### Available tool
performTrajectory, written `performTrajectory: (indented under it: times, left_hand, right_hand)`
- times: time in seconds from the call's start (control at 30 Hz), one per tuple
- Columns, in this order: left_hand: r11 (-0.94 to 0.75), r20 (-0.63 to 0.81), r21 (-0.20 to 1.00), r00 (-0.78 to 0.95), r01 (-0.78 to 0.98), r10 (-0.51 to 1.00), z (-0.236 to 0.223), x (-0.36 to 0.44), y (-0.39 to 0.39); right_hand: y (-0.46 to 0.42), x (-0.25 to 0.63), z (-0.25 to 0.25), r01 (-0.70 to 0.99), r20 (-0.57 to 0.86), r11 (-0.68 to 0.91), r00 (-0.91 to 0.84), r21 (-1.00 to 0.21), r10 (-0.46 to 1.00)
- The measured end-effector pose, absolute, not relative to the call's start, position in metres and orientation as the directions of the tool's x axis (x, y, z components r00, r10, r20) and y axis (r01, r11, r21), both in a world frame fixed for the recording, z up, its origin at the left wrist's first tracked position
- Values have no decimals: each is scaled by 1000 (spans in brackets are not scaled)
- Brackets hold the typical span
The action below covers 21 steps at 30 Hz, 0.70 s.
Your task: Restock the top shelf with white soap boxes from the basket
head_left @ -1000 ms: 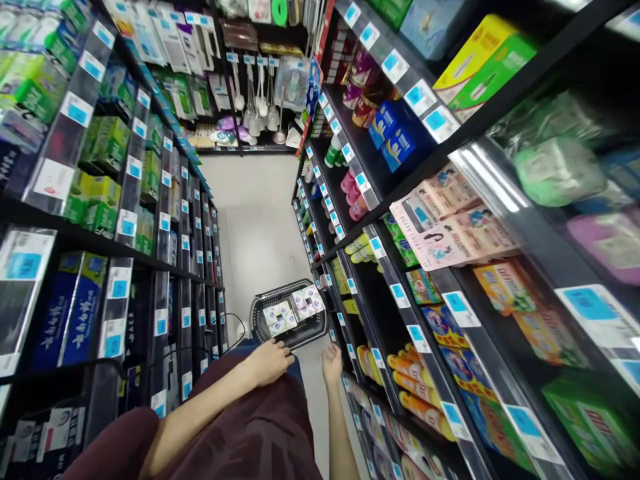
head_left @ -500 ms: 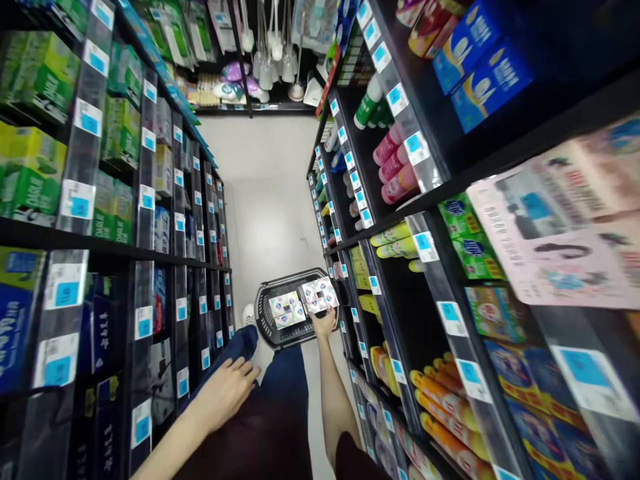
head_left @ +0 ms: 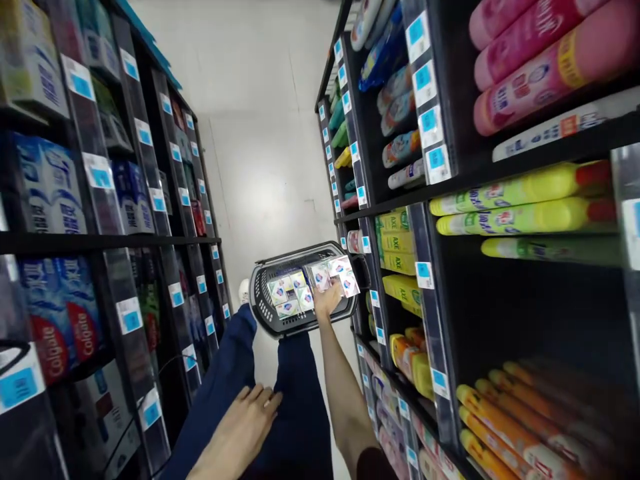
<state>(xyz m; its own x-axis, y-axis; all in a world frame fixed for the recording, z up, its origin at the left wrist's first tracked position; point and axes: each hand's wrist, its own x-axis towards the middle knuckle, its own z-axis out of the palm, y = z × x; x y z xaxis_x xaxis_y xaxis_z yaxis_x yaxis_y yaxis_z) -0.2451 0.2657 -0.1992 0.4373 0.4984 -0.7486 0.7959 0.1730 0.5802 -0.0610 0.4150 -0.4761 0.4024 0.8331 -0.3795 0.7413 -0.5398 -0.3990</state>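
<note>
A black plastic shopping basket [head_left: 260, 303] is down in front of my legs, above the aisle floor. Inside, on the left, lies a multipack of small white boxes [head_left: 285, 308] with coloured prints. A second white multipack [head_left: 347, 272] is tilted at the basket's right end, overlapping its rim. My right hand [head_left: 329, 298] is closed on this second pack at its near left side; some fingers are hidden against it. Over my dark blue trousers hangs my left hand [head_left: 243, 423], empty, its fingers loosely bent and apart.
Shelves flank the narrow aisle closely. Toothpaste boxes [head_left: 65, 307] stand on the left. On the right are pink bottles [head_left: 540, 80], yellow spray cans [head_left: 520, 207], yellow AXE packs [head_left: 400, 243] and orange cans [head_left: 500, 413]. Pale floor [head_left: 260, 133] stretches ahead.
The view has moved forward along the aisle and tipped down. My right hand reaches further over the pack, which sits more tilted. My left hand appears lower in view.
</note>
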Motion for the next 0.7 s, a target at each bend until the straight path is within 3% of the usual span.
performTrajectory:
  times: [0.07, 0.17, 0.27, 0.37, 0.43, 0.5, 0.53, 0.6, 0.63, 0.7]
  left_hand:
    - [280, -689, 655, 402, 702, 604, -219, -245, 273]
    - [564, -645, 718, 87, 409, 759, -260, -246, 281]
    - [751, -733, 660, -211, 13, 647, -296, -246, 283]
    - [780, -821, 569, -231, -261, 522, -307, -246, 283]
    - [793, -850, 522, -273, -315, 451, -303, -250, 281]
    - [810, -860, 491, -328, -321, 392, -295, -259, 278]
    - [813, -860, 487, -341, -321, 380, -292, -264, 275]
    - [817, -859, 489, -330, -307, 390, -289, -274, 269]
    - [821, -856, 493, -327, -288, 400, -290, -278, 265]
    - [832, -850, 497, -331, -245, 410, -293, -282, 257]
  right_hand:
    - [408, -59, -467, 749, -361, -511, 378, -421, 852]
    - [383, -67, -433, 753, -339, -447, 310, -482, 888]
    - [343, -87, -381, 675, -291, -304, 137, -672, 947]
    - [305, -110, -332, 488, -241, -172, -82, -856, 967]
    - [295, -120, -314, 357, -287, -194, -229, -914, 930]
    - [306, -122, -315, 210, -414, -362, -320, -908, 852]
    - [319, -119, -323, 128, -520, -505, -269, -854, 811]
    - [354, -108, -351, -94, -746, -742, 15, -664, 666]
    - [374, -101, -369, -230, -818, -785, 201, -575, 540]
    - [413, -86, -404, -392, -841, -763, 407, -513, 356]
